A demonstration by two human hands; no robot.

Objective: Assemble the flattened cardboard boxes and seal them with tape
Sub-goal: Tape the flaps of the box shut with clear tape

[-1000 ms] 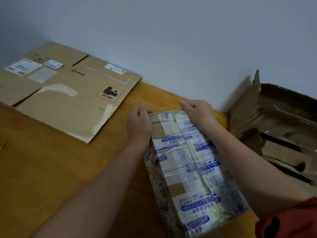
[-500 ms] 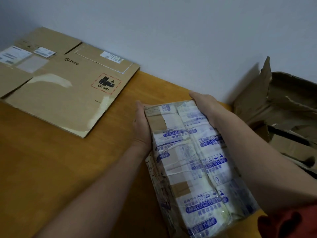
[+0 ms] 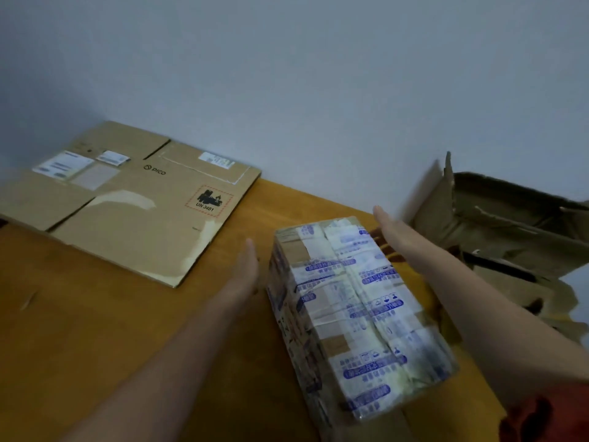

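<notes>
Head view.

1. Counter (image 3: 95, 346): a wooden, orange-brown surface set against a plain pale wall (image 3: 318, 90).

2. Taped box (image 3: 357, 314): an assembled cardboard box standing on the counter at centre right. Its long axis runs from the near edge of the counter toward the wall. The top face and the visible left side are covered with overlapping strips of white tape (image 3: 379, 275) bearing blue print. Patches of bare brown cardboard show between the strips.

3. Flattened cardboard box (image 3: 127, 202): lies flat on the counter at far left, against the wall and well apart from the taped box. It carries white shipping labels, a "PICO" mark and a red-bordered "UN 3481" label.

4. Torn box (image 3: 510, 237): an open brown carton with ragged flaps at far right, beside the wall and behind the right forearm.

5. Left hand (image 3: 245, 269): positioned just beside the far left side of the taped box, with a narrow gap visible between them. Grip wide: fingers straight and together, pointing toward the wall.

6. Right hand (image 3: 392, 228): positioned at the far right corner of the taped box. Grip wide: fingers straight, palm facing the box. Motion blur prevents a reading of whether the palm touches the cardboard.

7. Red sleeve (image 3: 548, 416): visible at the lower right corner, on the right arm.
</notes>
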